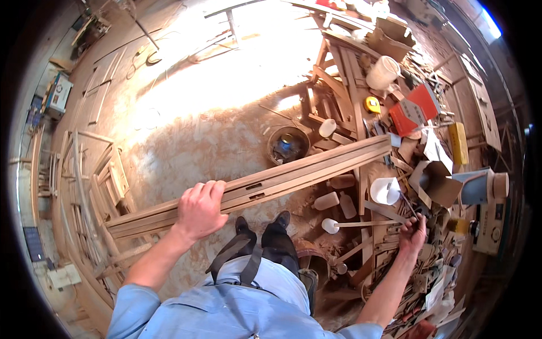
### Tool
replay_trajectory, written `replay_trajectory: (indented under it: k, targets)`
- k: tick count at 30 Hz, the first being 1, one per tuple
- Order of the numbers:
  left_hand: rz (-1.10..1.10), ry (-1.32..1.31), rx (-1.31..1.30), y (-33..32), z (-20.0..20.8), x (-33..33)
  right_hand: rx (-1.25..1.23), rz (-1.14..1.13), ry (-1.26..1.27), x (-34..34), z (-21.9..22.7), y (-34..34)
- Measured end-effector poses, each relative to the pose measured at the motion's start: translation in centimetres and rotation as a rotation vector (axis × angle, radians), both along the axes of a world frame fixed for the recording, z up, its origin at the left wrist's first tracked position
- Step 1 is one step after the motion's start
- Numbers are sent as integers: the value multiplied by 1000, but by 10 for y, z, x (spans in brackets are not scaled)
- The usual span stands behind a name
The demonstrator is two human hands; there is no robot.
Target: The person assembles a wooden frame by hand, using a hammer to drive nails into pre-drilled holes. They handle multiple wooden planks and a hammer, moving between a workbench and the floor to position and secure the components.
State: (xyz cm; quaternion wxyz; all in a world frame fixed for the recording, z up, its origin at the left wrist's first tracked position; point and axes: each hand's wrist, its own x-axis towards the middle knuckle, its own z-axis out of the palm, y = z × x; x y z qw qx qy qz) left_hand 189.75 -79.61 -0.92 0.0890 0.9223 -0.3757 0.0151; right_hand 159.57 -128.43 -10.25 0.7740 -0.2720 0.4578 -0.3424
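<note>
My left hand [201, 209] is wrapped over the near edge of long wooden rails [299, 172] lying side by side. Dark mortise slots show in their faces just right of that hand. The rails slant across in front of me, their right end resting by the cluttered bench. Over the bench, my right hand [412, 234] pinches a thin dark stick [409, 204]. Its far end reaches the rim of a white plastic container [385, 191]; whether its tip is inside is hard to tell.
On the bench are a red box [415, 110], an open cardboard box [433, 182], a yellow tape measure [372, 104], a white tub [383, 72] and many wood scraps. A round bucket [288, 145] stands on the floor beyond the rails. Wooden frames [116, 172] lean at the left.
</note>
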Motion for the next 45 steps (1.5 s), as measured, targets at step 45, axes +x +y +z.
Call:
replay_trajectory:
  k: [45]
  targets:
    - [22, 49, 23, 64, -5, -9, -1172, 1030, 123, 191, 122, 328]
